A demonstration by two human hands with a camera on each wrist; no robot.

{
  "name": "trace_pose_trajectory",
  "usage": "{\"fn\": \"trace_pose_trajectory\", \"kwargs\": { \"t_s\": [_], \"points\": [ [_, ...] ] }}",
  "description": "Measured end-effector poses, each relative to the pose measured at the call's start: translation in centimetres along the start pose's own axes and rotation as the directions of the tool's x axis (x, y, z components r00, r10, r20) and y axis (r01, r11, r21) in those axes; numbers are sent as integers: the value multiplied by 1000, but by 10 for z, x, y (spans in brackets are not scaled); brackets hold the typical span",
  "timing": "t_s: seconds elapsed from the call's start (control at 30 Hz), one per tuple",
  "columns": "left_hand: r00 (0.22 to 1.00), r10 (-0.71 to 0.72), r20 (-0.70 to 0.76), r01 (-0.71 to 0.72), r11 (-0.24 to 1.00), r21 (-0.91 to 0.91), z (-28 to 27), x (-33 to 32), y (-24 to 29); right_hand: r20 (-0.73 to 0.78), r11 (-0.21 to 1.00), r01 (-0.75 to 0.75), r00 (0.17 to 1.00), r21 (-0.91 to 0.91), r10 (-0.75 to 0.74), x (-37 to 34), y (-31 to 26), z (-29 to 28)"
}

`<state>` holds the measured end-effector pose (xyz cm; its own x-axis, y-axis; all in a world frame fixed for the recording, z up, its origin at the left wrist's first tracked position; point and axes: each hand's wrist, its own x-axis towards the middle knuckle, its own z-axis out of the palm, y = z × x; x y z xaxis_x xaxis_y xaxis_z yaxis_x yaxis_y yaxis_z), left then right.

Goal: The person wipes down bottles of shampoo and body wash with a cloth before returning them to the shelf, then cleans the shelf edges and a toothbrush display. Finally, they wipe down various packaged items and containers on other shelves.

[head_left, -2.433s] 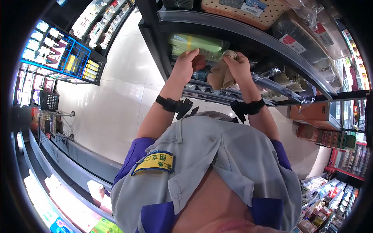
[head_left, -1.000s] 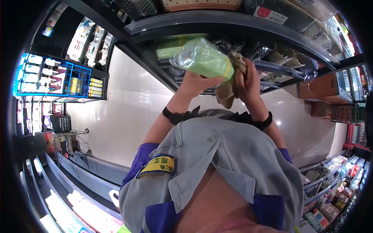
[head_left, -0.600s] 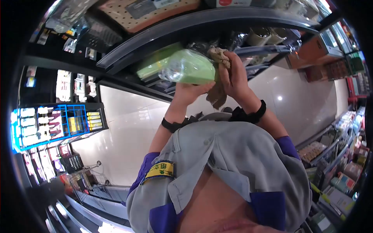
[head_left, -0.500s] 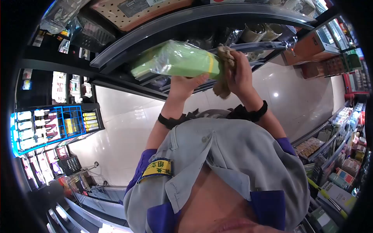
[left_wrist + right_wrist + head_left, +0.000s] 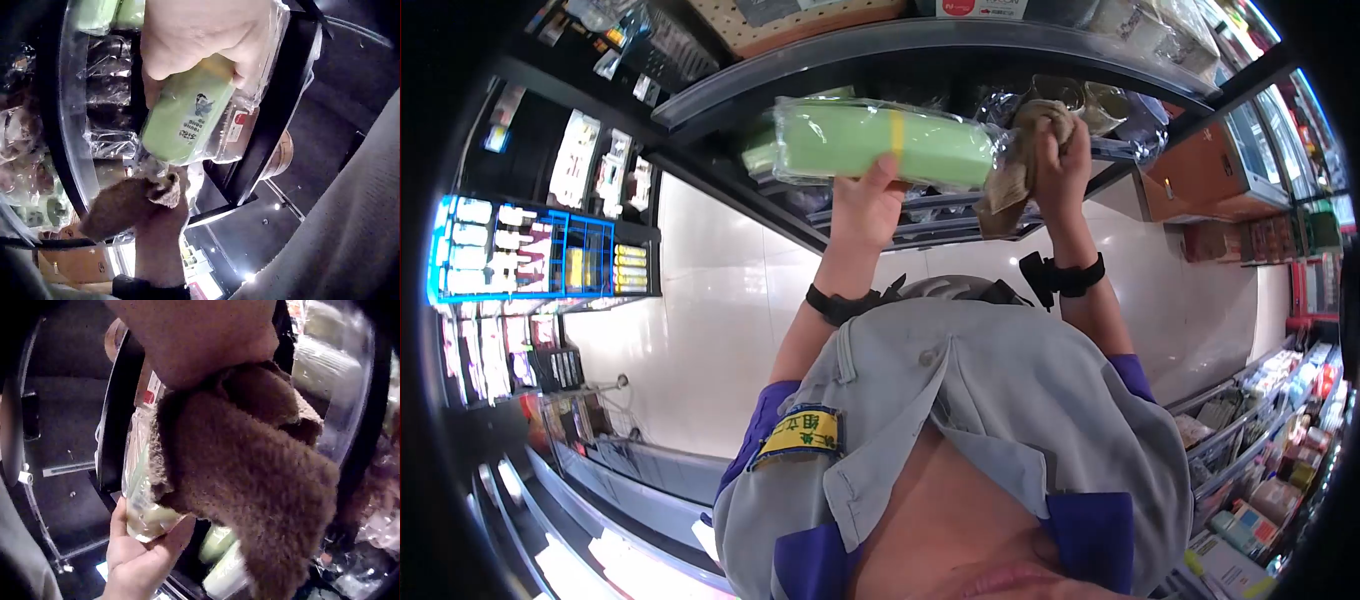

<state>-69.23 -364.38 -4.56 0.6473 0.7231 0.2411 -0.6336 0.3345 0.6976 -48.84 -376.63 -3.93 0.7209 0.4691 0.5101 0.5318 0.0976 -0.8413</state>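
A light green box with a yellow band, wrapped in clear plastic [image 5: 830, 140], lies across my left hand [image 5: 867, 205], whose thumb is on its near side and fingers beneath. The left wrist view shows the hand gripping the box [image 5: 187, 119], with a small printed figure on it. My right hand [image 5: 1062, 175] pinches a bunched brown cloth [image 5: 1007, 190] at the box's right end. Seen from the right wrist, the cloth [image 5: 256, 469] hangs down from the hand [image 5: 206, 337] and hides its fingertips.
A black shelf with a clear front edge [image 5: 940, 38] runs above the hands. Other green packages [image 5: 760, 155] and wrapped cups [image 5: 1105, 105] stand on the level below it. An orange carton [image 5: 1200, 180] is at the right, a blue wire rack [image 5: 535, 245] at the left.
The green box has turned to lie more level and moved slightly right, its right end near the cloth. My right hand with the cloth has moved right and a little up.
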Motion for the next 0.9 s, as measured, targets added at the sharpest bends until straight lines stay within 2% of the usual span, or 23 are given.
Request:
{"fn": "trace_pose_trajectory", "kwargs": {
  "t_s": [0.07, 0.13, 0.2, 0.23, 0.27, 0.33, 0.37, 0.4, 0.47, 0.5, 0.53, 0.57, 0.6, 0.67, 0.73, 0.77, 0.8, 0.87, 0.9],
  "points": [
    [996, 54, -72, -51, 998, 34, 0, -5, 3, -20, 942, -124, 990, 313, 137, 7, 24, -2],
    [992, 77, -104, -80, 997, -19, 1, -6, 8, 35, 934, -158, 987, 319, 155, 1, 30, -4],
    [992, 73, -106, -74, 997, -11, 4, -8, 7, 168, 791, -361, 932, 494, 320, -12, 40, 2],
    [987, 111, -117, -111, 994, 8, 9, -9, 4, 257, 778, -383, 922, 498, 289, -19, 30, 4],
    [981, 147, -125, -145, 989, 26, 13, -10, 2, 306, 819, -332, 930, 467, 203, -24, 27, 5],
    [978, 141, -155, -138, 990, 32, 16, -12, -4, 374, 801, -348, 912, 487, 169, -34, 7, 9],
    [972, 147, -185, -143, 989, 36, 17, -12, -5, 391, 872, -289, 912, 396, 125, -35, -4, 11],
    [972, 150, -180, -145, 989, 42, 17, -13, -4, 384, 938, -156, 923, 309, 26, -38, -20, 12],
    [975, 33, -218, -42, 998, -37, 15, -16, -4, 277, 949, 90, 944, 302, -178, -46, -21, 32],
    [976, 32, -217, -41, 999, -36, 12, -16, -5, 166, 951, 170, 962, 257, -217, -45, -18, 38],
    [987, 9, -163, -28, 993, -119, 7, -16, -6, 166, 952, 170, 962, 256, -217, -41, -9, 41],
    [994, -8, -106, -13, 979, -202, 7, -15, -6, 179, 964, 1, 983, 266, -50, -34, 1, 41],
    [994, -5, -107, -17, 979, -204, 8, -15, -6, 195, 947, -169, 974, 274, 117, -31, 8, 40],
    [995, 75, -68, -80, 994, -72, 19, -17, -5, 192, 956, -162, 974, 244, 116, -29, 15, 42],
    [992, 95, -79, -99, 994, -36, 18, -16, 0, 200, 958, -250, 955, 144, 219, -27, 39, 42],
    [990, 113, -89, -113, 994, 5, 16, -16, 2, 149, 961, -255, 960, 106, 238, -24, 41, 37],
    [988, 124, -93, -124, 992, 2, 12, -16, 5, 161, 944, -294, 949, 153, 269, -23, 70, 35],
    [987, 113, -117, -86, 973, 215, 2, -16, 11, 260, 777, -415, 909, 474, 327, -14, 37, 19],
    [986, 111, -123, -79, 968, 239, 0, -16, 14, 254, 761, -436, 900, 480, 355, -10, 23, 14]
  ]
}}
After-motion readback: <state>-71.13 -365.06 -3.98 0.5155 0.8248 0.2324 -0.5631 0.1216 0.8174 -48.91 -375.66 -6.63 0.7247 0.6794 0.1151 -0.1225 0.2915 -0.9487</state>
